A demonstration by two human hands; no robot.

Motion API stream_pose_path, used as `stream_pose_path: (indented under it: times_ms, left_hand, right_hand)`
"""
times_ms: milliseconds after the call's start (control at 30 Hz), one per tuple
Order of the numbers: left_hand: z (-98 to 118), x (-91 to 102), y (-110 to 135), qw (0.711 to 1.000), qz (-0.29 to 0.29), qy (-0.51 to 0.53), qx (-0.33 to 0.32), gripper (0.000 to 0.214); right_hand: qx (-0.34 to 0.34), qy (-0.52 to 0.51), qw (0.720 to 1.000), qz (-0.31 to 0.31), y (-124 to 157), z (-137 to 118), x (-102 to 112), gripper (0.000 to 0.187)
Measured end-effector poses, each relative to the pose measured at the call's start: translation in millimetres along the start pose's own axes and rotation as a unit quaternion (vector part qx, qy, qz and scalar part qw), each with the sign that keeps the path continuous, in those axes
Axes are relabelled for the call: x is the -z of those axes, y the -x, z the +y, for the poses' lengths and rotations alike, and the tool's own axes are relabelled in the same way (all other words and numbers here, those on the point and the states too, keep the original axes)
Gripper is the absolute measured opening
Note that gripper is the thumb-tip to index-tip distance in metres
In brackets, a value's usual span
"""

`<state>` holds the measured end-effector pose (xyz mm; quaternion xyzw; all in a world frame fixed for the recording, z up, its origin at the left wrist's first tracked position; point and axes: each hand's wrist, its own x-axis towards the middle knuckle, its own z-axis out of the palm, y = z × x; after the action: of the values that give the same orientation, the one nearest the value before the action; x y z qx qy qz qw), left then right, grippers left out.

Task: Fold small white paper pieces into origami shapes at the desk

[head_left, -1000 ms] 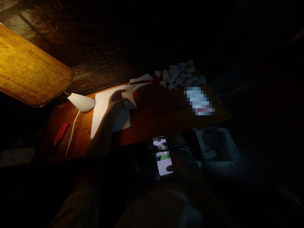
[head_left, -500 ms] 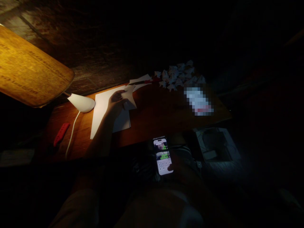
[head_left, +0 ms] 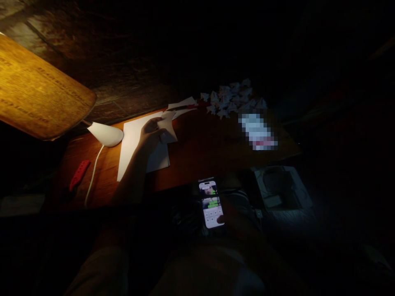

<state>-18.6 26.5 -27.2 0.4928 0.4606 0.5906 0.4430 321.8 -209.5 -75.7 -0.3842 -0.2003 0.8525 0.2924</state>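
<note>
The scene is very dark, lit by one small lamp. My left hand point(head_left: 151, 133) rests on the wooden table point(head_left: 203, 148) with its fingers closed on a folded piece of white paper point(head_left: 169, 128), which lies on larger white sheets point(head_left: 131, 144). My right hand point(head_left: 230, 220) is near my lap, barely visible in the dark, holding a lit phone point(head_left: 211, 203) with the thumb on its screen.
A white lamp base point(head_left: 106, 133) with a white cord point(head_left: 92, 176) stands left of the paper. A red object point(head_left: 79, 173) lies near the table's left end. Several small folded paper pieces point(head_left: 231, 98) are heaped at the back. A wooden board point(head_left: 37, 98) fills the upper left.
My right thumb has shifted slightly on the phone screen. My left hand and the paper have stayed put.
</note>
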Motion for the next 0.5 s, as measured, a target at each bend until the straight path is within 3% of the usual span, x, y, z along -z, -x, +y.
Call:
stream_pose_path:
  times_ms: [300,500]
  left_hand:
    - [-3.0,1.6,-1.5,1.000,0.002,-0.001,-0.011,0.048]
    - [-1.0,1.1,-0.3,1.000,-0.003,-0.004,0.001,0.048]
  right_hand:
    - [-0.019,0.036,0.998,0.047,4.3,-5.3,-1.4,0.078]
    - [-0.018,0.036,0.998,0.056,4.3,-2.9,-0.4,0.082]
